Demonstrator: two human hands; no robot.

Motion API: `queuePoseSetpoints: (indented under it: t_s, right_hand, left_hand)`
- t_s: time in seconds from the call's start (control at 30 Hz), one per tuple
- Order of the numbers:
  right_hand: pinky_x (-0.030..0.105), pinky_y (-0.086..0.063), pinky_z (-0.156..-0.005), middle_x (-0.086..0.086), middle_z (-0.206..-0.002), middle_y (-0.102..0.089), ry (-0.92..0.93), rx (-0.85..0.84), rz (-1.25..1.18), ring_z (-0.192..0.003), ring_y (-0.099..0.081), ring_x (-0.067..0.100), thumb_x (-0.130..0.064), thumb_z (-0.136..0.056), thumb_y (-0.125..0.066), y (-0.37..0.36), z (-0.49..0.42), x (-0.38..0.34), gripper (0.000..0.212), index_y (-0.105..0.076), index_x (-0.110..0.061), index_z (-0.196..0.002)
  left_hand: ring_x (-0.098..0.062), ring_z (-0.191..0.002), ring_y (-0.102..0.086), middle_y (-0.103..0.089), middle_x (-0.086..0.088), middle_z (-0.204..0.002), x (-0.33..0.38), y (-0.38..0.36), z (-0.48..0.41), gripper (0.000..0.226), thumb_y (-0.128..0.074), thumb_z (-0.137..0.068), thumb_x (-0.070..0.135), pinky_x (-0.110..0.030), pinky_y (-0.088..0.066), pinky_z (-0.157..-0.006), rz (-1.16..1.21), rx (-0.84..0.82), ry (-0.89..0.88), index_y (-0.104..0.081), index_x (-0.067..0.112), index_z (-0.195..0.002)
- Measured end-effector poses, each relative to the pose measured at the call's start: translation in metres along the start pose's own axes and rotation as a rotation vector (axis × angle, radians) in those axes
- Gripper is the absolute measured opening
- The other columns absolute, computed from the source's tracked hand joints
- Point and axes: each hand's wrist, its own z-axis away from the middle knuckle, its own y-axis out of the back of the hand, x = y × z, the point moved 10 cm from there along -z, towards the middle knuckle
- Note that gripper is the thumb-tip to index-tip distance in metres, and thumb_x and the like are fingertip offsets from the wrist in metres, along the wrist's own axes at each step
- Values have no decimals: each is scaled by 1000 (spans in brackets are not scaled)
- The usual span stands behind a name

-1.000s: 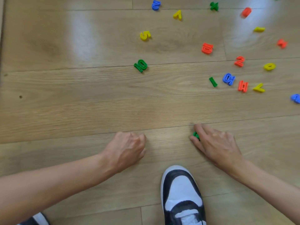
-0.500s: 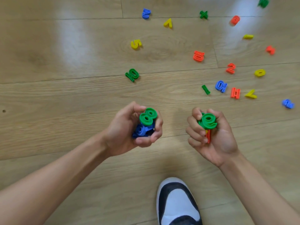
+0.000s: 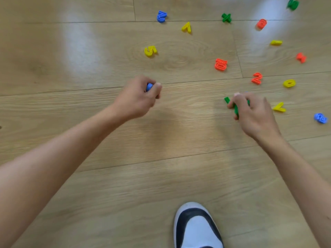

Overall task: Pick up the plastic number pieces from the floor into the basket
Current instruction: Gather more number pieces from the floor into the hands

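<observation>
My left hand (image 3: 137, 97) is curled around number pieces, with a blue piece (image 3: 149, 86) showing between the fingers; it hovers over the spot where a green 10 lay, which is hidden. My right hand (image 3: 252, 111) grips green pieces (image 3: 236, 109) and its fingertips reach down onto a green 1 (image 3: 226, 100) on the floor. Loose pieces lie beyond: a yellow 5 (image 3: 150, 51), an orange 10 (image 3: 221, 64), an orange 2 (image 3: 257, 78), a yellow 0 (image 3: 288, 83), a yellow 7 (image 3: 279, 107). No basket is in view.
Farther pieces: a blue 2 (image 3: 161, 16), another yellow 7 (image 3: 186, 27), a green x (image 3: 226, 17), an orange piece (image 3: 261, 24), a blue piece (image 3: 320, 118) at the right edge. My black and white shoe (image 3: 195, 228) stands at the bottom. The floor is light wood planks (image 3: 71, 42).
Both hands, each holding a handful of pieces, have turned palm down and reached forward, the left to the green 10's spot, the right to the green 1 and blue 10.
</observation>
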Motion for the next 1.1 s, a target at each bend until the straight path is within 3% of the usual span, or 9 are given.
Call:
queuePoseSetpoints:
  t_s: [0.03,0.1,0.2,0.33,0.47,0.63,0.8,0.97,1.1]
  right_hand:
    - [33,-34,-55,21,-67,-61,97,63,340,-65,-61,33,-35,-98,-39,7,-6,-5,39,-62,-11,-78]
    - [41,-33,-62,31,-81,-62,139,102,689,-78,-60,48,-35,-99,-38,5,-14,-5,35,-60,-8,-94]
    - [43,-35,-65,29,-88,-62,178,39,876,-83,-61,50,-32,-100,-38,-15,-24,-1,29,-51,-6,-102]
    - [40,-33,-65,24,-86,-64,242,-20,944,-84,-62,46,-27,-98,-39,-29,-31,-1,20,-46,-8,-101]
    - [38,-33,-64,24,-87,-65,282,-59,955,-85,-62,45,-27,-98,-37,-33,-34,-4,20,-47,-10,-100]
    - [42,-34,-61,32,-83,-63,323,24,789,-78,-61,50,-31,-97,-42,-17,-29,-21,25,-50,-8,-101]
    - [42,-34,-60,29,-75,-62,380,47,605,-72,-58,48,-33,-96,-43,-21,-13,-44,26,-53,-9,-98]
    - [39,-33,-59,18,-69,-59,408,36,447,-70,-56,43,-34,-97,-42,-24,-10,-59,26,-55,-11,-97]
    - [42,-43,-59,15,-69,-60,420,-2,383,-70,-57,41,-37,-96,-40,-31,-6,-67,25,-52,-16,-94]
  left_hand:
    - [-27,-61,-57,-60,-14,-68,5,11,-8,30,-45,-96,25,-32,-40,-54,-281,78,-71,-60,8,-77]
    - [-40,-80,-58,-62,-20,-86,11,20,-19,22,-44,-96,26,-38,-38,-61,-645,156,-127,-57,8,-94]
    - [-43,-83,-60,-63,-23,-93,10,9,-33,14,-45,-95,17,-37,-32,-58,-917,103,-171,-47,8,-106]
    - [-40,-78,-63,-64,-16,-85,12,-4,-42,12,-47,-96,14,-34,-27,-49,-1085,53,-255,-44,10,-106]
    - [-38,-77,-63,-50,-6,-75,12,-7,-41,9,-42,-99,16,-28,-18,-45,-1147,46,-291,-46,9,-104]
    - [-39,-78,-63,-67,-16,-86,6,-6,-40,20,-41,-100,31,-29,-16,-45,-1100,41,-307,-40,13,-93]
    - [-39,-75,-60,-65,-19,-88,-2,3,-41,24,-45,-98,34,-33,-23,-51,-912,84,-244,-37,14,-87]
    - [-38,-72,-57,-53,-12,-72,2,26,-34,25,-44,-98,35,-35,-32,-58,-726,144,-280,-49,12,-105]
    - [-39,-66,-61,-65,-17,-77,20,7,-9,34,-46,-97,37,-32,-31,-53,-828,38,-470,-44,11,-120]
